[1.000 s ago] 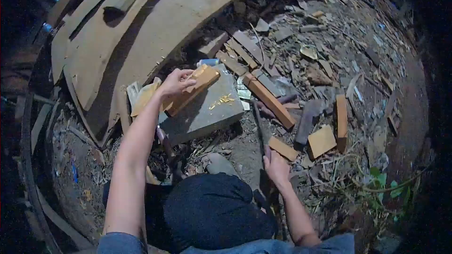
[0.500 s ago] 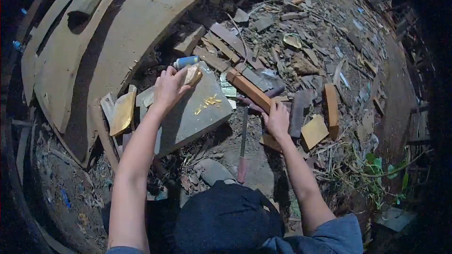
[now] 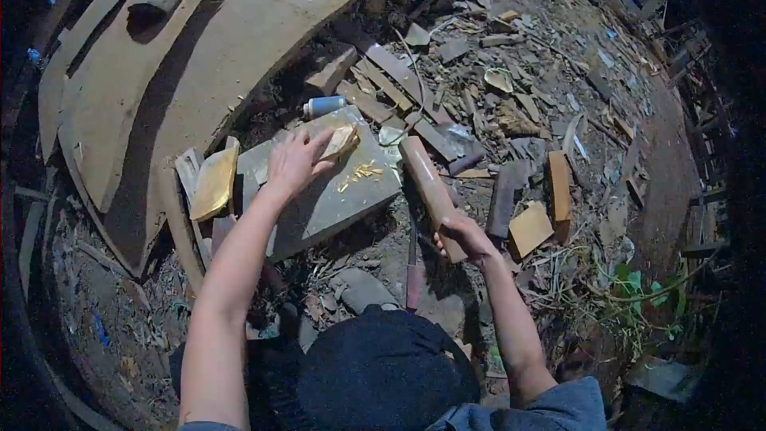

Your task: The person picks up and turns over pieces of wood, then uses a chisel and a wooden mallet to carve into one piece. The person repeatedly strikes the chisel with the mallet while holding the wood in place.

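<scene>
My left hand [image 3: 294,161] rests on a small pale wood piece [image 3: 341,140] that lies on a grey stone slab [image 3: 335,199], fingers spread over its near end. Yellow wood chips [image 3: 361,171] lie on the slab beside it. My right hand [image 3: 463,238] grips the near end of a long reddish-brown wooden block [image 3: 427,183], lifted and pointing away from me. A long tool with a reddish handle [image 3: 412,271] lies on the ground just left of that hand.
A yellowish wood piece [image 3: 214,183] lies left of the slab, a blue-white can [image 3: 323,104] behind it. Large curved planks [image 3: 199,40] fill the upper left. Wood offcuts and scraps [image 3: 531,227] litter the ground to the right. My dark-clad knee [image 3: 383,367] is below.
My right hand let go of the tool, reached forward to the long block and has picked it up toward me. My left hand set the small wood piece flatter on the slab.
</scene>
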`<state>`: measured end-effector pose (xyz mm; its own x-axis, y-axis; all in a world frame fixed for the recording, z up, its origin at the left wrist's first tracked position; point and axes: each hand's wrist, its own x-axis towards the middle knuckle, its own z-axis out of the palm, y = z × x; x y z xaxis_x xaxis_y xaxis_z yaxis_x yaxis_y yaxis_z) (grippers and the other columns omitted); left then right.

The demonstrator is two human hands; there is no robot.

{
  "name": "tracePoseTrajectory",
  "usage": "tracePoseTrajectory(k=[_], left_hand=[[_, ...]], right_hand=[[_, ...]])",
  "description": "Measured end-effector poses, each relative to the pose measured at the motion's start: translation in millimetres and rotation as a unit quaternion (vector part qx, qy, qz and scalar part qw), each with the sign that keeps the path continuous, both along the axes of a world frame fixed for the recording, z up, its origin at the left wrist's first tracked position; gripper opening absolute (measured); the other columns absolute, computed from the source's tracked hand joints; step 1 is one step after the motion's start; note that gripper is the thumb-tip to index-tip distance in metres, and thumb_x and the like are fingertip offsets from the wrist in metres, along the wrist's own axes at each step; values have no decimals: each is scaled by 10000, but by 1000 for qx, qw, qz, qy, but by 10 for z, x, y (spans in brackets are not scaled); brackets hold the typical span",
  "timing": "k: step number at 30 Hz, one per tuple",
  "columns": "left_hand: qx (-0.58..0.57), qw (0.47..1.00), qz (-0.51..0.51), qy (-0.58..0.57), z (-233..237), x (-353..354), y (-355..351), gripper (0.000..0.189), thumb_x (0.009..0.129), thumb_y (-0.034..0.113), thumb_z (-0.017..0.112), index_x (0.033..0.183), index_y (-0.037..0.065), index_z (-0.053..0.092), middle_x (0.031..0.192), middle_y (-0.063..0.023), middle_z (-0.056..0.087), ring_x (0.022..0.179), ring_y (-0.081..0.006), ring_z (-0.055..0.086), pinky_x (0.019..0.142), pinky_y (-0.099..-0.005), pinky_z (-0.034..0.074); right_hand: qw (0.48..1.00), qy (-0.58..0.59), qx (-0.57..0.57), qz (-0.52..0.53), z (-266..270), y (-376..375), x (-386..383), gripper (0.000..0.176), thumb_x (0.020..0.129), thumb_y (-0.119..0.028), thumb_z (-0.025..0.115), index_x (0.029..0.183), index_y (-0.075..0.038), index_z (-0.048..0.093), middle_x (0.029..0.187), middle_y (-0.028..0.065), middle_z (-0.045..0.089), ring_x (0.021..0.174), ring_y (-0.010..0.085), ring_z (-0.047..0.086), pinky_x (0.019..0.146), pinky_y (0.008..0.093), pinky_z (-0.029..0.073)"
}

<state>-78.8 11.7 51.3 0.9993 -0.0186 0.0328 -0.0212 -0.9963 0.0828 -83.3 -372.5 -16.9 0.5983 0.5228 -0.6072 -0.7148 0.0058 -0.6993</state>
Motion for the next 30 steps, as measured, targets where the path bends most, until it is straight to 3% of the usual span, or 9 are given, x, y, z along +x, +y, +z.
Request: tracePoseTrajectory(k=[7, 11, 13, 15, 16, 19, 23, 27, 30], left_hand=[[10, 999, -14, -34, 76, 107, -99, 604, 792, 356, 708, 1346, 278, 480, 1133, -127, 518, 1008, -304, 530, 788, -410, 502], [20, 997, 8, -70, -54, 180, -100, 579, 777, 438, 701, 1300, 289, 503, 1109, -117, 523, 1024, -308, 528, 750, -401, 521], [27, 997, 20, -67, -111, 165, -112, 580, 784, 453, 692, 1307, 300, 493, 1131, -121, 518, 1042, -308, 535, 752, -400, 524], [22, 999, 37, -33, -134, 194, -122, 578, 786, 453, 694, 1309, 313, 491, 1147, -121, 513, 1061, -309, 534, 754, -400, 524], [19, 998, 35, -39, -136, 194, -114, 584, 787, 454, 694, 1314, 311, 487, 1149, -120, 513, 1064, -308, 532, 749, -395, 525], [2, 998, 37, -47, -152, 187, -110, 647, 775, 446, 710, 1359, 308, 468, 1072, -109, 507, 1010, -295, 521, 782, -415, 514], [20, 998, 43, -45, -172, 145, -157, 785, 736, 488, 733, 1420, 353, 372, 1222, -141, 528, 1118, -323, 535, 826, -443, 489], [63, 996, 57, 7, -183, 146, -161, 855, 709, 494, 749, 1438, 365, 320, 1219, -104, 560, 1080, -305, 574, 832, -445, 470], [63, 997, 51, 0, -254, 166, -124, 898, 684, 519, 754, 1442, 316, 318, 1161, -66, 595, 1035, -278, 600, 817, -432, 465]], right_hand=[[999, 29, -25, -9, 486, 44, -287, 418, 823, -317, 720, 1062, -44, 511, 814, 75, 610, 630, 171, 626, 541, 318, 555], [996, -78, -41, -8, 643, 349, -211, 476, 814, -327, 736, 1109, -34, 504, 843, 52, 584, 589, 151, 606, 525, 296, 546], [989, -108, -72, 75, 623, 466, -106, 531, 803, -291, 753, 1186, -20, 505, 948, 65, 589, 802, 143, 628, 591, 298, 546], [948, -265, -148, 90, 384, 611, -113, 593, 789, -282, 763, 1237, -9, 488, 1021, 86, 619, 893, 180, 626, 730, 347, 544], [865, -459, -185, 76, 113, 651, -136, 658, 758, -298, 763, 1280, -28, 468, 1110, 143, 637, 935, 278, 647, 852, 401, 508], [829, -450, -322, 81, -175, 711, -269, 664, 726, -328, 751, 1273, -69, 479, 1117, 209, 635, 993, 377, 633, 866, 452, 495], [803, -435, -407, 27, 104, 885, -405, 628, 729, -343, 723, 1256, -106, 475, 1043, 238, 649, 971, 420, 624, 849, 476, 499], [812, -414, -409, 42, 257, 913, -358, 633, 729, -336, 728, 1260, -108, 469, 1032, 222, 657, 949, 393, 643, 824, 456, 511], [818, -485, -308, -17, 388, 925, -83, 632, 728, -342, 753, 1234, -82, 479, 1008, 198, 668, 921, 327, 670, 808, 423, 508]])
